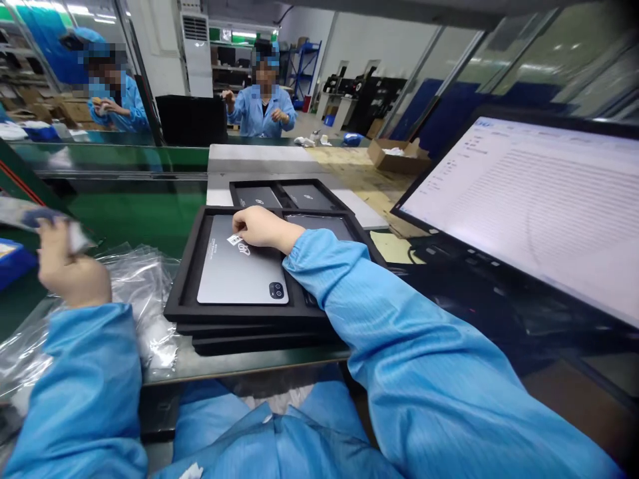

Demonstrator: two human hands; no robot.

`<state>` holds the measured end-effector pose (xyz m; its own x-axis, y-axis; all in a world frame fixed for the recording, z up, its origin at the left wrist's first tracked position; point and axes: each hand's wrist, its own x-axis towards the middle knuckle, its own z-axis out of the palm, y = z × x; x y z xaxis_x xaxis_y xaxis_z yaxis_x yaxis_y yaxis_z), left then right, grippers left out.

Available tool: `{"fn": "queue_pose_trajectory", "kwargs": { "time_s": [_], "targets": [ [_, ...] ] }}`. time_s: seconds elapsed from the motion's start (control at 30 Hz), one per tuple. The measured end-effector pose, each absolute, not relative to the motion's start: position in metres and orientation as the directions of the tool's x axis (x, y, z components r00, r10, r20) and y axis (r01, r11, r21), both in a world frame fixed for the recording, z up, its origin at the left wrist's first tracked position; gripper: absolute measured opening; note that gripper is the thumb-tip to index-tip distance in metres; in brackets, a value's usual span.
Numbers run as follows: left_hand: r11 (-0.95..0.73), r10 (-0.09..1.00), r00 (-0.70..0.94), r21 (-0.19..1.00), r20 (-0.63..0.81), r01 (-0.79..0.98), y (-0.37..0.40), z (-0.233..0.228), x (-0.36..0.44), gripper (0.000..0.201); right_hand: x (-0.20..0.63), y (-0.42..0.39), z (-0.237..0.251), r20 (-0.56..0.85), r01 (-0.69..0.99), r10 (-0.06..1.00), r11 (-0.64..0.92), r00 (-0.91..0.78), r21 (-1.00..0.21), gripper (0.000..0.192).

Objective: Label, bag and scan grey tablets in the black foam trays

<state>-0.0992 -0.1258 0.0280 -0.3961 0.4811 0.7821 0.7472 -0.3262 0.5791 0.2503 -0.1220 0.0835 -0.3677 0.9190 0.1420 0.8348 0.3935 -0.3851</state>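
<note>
In front of me a grey tablet (239, 276) lies back-up in the left compartment of a black foam tray (180, 293), its camera bump at the near right corner. Above its back, my right hand (262, 228) is closed in a pinch on a small white printed label (233, 239). The tray's right compartment holds another dark device (324, 225), partly hidden by my forearm. Off to the left, my left hand (74, 263) is raised and blurred, its fingers closed around something whitish that I cannot make out. Beneath that hand lie clear plastic bags (144, 286).
More foam trays are stacked under this one, and another tray (294, 183) with tablets stands behind it. At right is a tilted monitor (539, 199). A cardboard box (399, 156) sits further back. Two co-workers (264, 106) in blue work across the green bench.
</note>
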Motion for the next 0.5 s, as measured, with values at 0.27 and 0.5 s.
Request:
{"fn": "queue_pose_trajectory", "kwargs": {
  "time_s": [0.27, 0.5],
  "targets": [
    [0.002, 0.995, -0.017, 0.144, 0.101, 0.990, -0.242, -0.020, -0.094, 0.061, 0.307, -0.166, 0.109, 0.393, 0.863, 0.897, 0.353, -0.203, -0.361, 0.023],
    [-0.150, 0.982, 0.092, 0.387, 0.164, 0.910, -0.243, 0.029, -0.076, 0.067, 0.326, -0.172, 0.098, 0.284, 0.749, 0.959, 0.206, -0.025, -0.629, 0.007]
  ]
}}
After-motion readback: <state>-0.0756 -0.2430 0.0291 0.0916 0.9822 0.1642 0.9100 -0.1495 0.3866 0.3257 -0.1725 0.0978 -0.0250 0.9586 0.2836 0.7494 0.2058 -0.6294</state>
